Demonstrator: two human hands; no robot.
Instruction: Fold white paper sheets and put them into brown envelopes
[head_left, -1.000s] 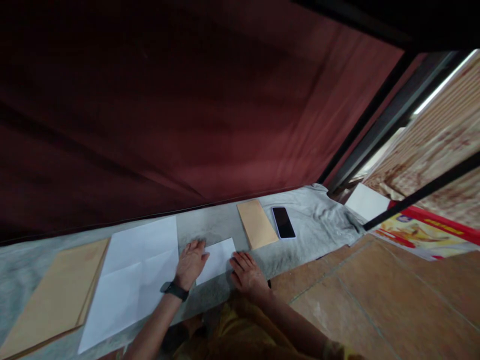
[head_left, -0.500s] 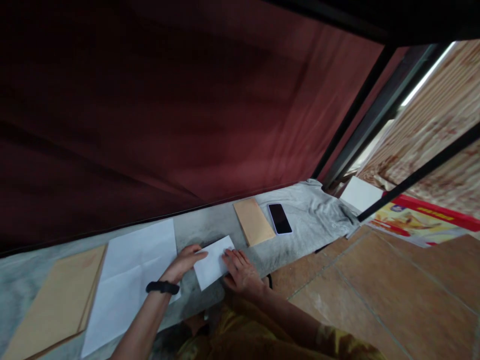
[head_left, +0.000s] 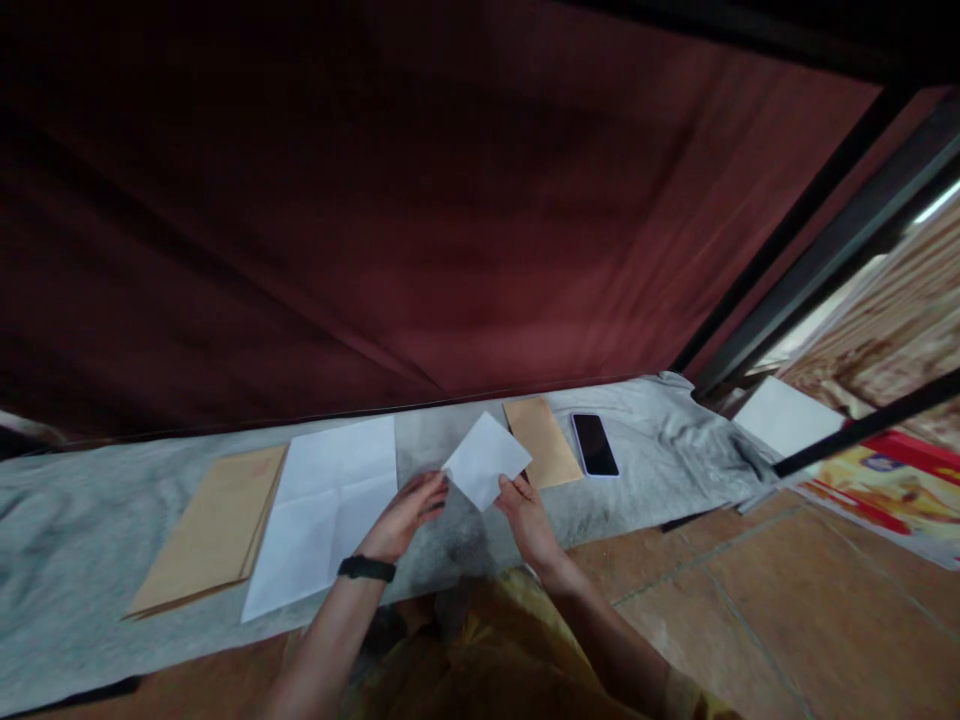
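A folded white paper [head_left: 486, 460] is lifted off the grey cloth [head_left: 90, 520], held tilted between both hands. My right hand [head_left: 529, 515] pinches its lower right corner. My left hand [head_left: 405, 515], with a black band on the wrist, has its fingertips closed on the paper's left corner. To the left, a large creased white sheet [head_left: 326, 510] lies flat beside a stack of brown envelopes [head_left: 214, 530]. One more brown envelope [head_left: 541, 440] lies just behind the folded paper.
A black phone [head_left: 595, 445] lies right of the single envelope. A dark red curtain [head_left: 420, 200] hangs behind the cloth. Brown floor tiles [head_left: 787, 600] spread to the right, with a white sheet [head_left: 784, 415] and a red and yellow printed poster [head_left: 892, 480] beyond.
The folded paper was pressed flat on the cloth under both hands; both hands have since picked it up and turned it. The view has shifted left.
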